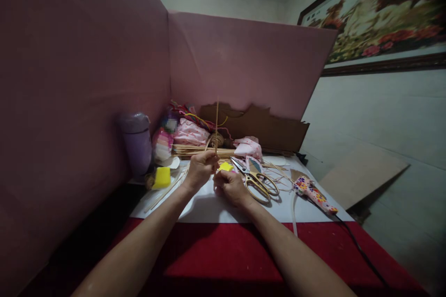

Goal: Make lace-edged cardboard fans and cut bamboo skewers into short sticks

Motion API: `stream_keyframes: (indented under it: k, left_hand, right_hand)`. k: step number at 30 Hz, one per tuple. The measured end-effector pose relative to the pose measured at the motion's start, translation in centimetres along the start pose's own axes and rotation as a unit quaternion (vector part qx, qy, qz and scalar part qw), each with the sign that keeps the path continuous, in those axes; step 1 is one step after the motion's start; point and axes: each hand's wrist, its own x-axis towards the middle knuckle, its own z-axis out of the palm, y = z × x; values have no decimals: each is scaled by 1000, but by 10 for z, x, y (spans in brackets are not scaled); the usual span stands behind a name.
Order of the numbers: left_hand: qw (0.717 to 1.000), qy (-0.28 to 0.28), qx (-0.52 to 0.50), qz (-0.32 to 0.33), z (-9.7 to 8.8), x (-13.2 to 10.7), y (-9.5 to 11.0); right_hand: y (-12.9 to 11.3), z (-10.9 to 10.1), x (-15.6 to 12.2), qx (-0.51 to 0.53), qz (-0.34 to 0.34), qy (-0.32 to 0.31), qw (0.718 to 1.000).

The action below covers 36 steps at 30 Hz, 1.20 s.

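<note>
My left hand (pixel 201 168) is closed around a thin bamboo stick (pixel 216 123) that stands upright above it. Just to its right, my right hand (pixel 230 186) is closed too, fingers curled near the stick's lower end; what it pinches is hidden. A small yellow piece (pixel 226 166) lies right behind my right hand. Gold-handled scissors (pixel 256 181) rest on the white sheet (pixel 209 209) directly right of that hand.
A flower-patterned glue gun (pixel 313 192) with a black cord lies at the right. A bundle of bamboo sticks (pixel 195 150), a twine ball, pink cloth and brown cardboard (pixel 265 127) sit behind. A purple cup (pixel 136 141) and yellow sponge (pixel 162 177) stand left. Pink panels wall the desk.
</note>
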Motion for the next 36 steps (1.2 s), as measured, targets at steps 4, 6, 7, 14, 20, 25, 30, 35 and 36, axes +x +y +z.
stream_keyframes:
  k: [4, 6, 7, 14, 20, 25, 30, 35, 36]
  left_hand:
    - [1000, -6, -19, -17, 0, 0, -1]
    - [999, -13, -22, -24, 0, 1, -1]
    - [999, -17, -25, -27, 0, 1, 0]
    - [999, -24, -15, -23, 4, 1, 3]
    - [996, -32, -74, -39, 5, 1, 8]
    - [984, -1, -165, -70, 6, 2, 18]
    - [975, 39, -212, -61, 9, 2, 27]
    - [957, 26, -282, -62, 18, 2, 24]
    - [956, 31, -287, -59, 19, 3, 22]
  right_hand:
    - [8, 3, 1, 58, 19, -17, 998]
    - [9, 4, 1, 61, 10, -14, 998]
    - [10, 4, 2, 58, 4, -11, 998]
    - [5, 6, 2, 18, 4, 15, 1000]
    - [4, 7, 3, -12, -8, 14, 1000]
    - [0, 7, 3, -32, -7, 15, 999]
    - [-4, 9, 3, -37, -9, 28, 999]
    - [-2, 8, 3, -33, -30, 18, 999]
    - [-1, 8, 3, -25, -24, 10, 999]
